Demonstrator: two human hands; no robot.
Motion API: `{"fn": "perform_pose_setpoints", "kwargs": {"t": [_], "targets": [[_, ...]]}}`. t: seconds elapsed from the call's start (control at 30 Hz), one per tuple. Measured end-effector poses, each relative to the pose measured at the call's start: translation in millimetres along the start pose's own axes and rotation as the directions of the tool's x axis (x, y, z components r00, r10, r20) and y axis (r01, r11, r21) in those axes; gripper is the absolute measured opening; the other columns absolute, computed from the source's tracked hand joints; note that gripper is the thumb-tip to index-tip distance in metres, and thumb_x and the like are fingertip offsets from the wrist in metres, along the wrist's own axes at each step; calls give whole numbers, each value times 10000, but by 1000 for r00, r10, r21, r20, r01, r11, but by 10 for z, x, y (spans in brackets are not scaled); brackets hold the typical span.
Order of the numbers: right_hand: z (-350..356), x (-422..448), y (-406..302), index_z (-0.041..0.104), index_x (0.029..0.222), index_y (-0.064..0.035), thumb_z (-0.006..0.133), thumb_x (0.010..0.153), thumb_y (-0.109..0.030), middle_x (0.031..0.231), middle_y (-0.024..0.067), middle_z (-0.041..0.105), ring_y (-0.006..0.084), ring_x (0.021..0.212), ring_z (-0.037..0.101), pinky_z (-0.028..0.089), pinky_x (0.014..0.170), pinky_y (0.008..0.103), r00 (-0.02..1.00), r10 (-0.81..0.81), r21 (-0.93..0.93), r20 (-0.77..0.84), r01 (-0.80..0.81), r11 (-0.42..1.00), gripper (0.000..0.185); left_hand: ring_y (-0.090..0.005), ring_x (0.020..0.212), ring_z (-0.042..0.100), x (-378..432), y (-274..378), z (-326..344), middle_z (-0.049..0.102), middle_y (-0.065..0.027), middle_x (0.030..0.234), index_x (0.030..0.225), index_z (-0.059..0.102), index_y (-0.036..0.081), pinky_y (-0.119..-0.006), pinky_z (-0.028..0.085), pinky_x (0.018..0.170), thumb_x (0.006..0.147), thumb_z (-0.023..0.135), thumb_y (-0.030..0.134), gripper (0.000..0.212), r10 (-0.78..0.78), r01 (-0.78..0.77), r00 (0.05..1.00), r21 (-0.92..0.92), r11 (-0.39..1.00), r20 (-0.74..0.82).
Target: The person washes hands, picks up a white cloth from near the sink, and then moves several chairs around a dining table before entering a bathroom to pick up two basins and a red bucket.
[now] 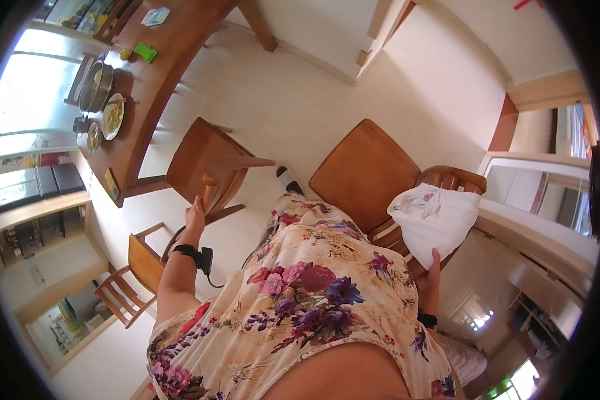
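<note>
My left hand (195,216) rests against the back of a wooden chair (195,160) on the left, its fingers at the top rail; how firmly they grip cannot be told. A black wrist strap with a small device and a cable is on that arm. On the right, my right hand (432,270) holds the lower edge of a white cloth (437,220) with a small printed mark. This cloth lies over the slatted back of a second wooden chair (365,170), whose seat shows bare wood. The thumb lies on the cloth, while the other fingers are hidden behind it.
A long wooden table (150,100) at the upper left bears a metal pot (96,87), a plate of food (113,117), a bowl (94,137) and a green packet (145,52). Another wooden chair (145,262) stands at the lower left. A cabinet with an appliance-like glass front is at the right.
</note>
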State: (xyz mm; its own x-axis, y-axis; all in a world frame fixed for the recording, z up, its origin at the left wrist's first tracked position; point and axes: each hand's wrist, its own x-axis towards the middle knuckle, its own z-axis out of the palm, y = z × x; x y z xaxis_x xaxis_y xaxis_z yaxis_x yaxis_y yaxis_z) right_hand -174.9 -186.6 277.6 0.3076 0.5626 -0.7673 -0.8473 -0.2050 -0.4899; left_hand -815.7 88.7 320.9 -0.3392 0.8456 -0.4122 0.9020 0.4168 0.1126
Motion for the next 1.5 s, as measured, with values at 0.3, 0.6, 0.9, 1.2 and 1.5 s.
{"fn": "perform_pose_setpoints", "kwargs": {"t": [0.3,0.6,0.9,1.2,1.5], "targets": [[855,-444,970,421,1214,-44,561,827,-293,1079,94,560,233,978,547,461,845,351,1000,6,-225,20,-1,974,481,-375,980,470,-1054,-1032,795,553,-225,1027,1062,514,-26,-425,382,873,885,452,343,413,449,-459,888,-128,879,-103],[1429,175,1295,400,1210,-32,585,792,-269,1063,106,538,242,931,552,490,773,363,998,26,-253,57,-11,967,515,-367,1006,488,-1081,-988,1265,544,-227,1024,1137,455,-31,-425,399,865,845,510,355,488,691,-655,700,-224,721,178],[1669,513,1233,366,1236,-33,571,773,-239,1148,128,506,287,991,541,505,785,401,985,-171,3,-13,171,985,547,-337,982,530,-933,-990,1444,570,-193,1025,1120,492,0,-401,418,846,837,482,260,385,733,-717,616,-181,674,288],[1636,1087,1036,428,1183,-34,553,760,-243,1107,137,535,299,952,555,507,764,413,974,-220,211,-54,227,951,488,-310,982,547,-801,-480,1415,595,-150,1012,1097,538,25,-389,414,868,840,497,386,446,823,-840,511,-60,540,250],[1666,962,1289,464,1130,-55,530,751,-254,1067,108,552,284,900,563,509,727,403,977,-208,275,-47,213,938,433,-315,961,562,-567,-327,1044,606,-151,1003,1104,571,35,-404,408,882,766,551,527,597,865,-877,480,98,470,150]]}}
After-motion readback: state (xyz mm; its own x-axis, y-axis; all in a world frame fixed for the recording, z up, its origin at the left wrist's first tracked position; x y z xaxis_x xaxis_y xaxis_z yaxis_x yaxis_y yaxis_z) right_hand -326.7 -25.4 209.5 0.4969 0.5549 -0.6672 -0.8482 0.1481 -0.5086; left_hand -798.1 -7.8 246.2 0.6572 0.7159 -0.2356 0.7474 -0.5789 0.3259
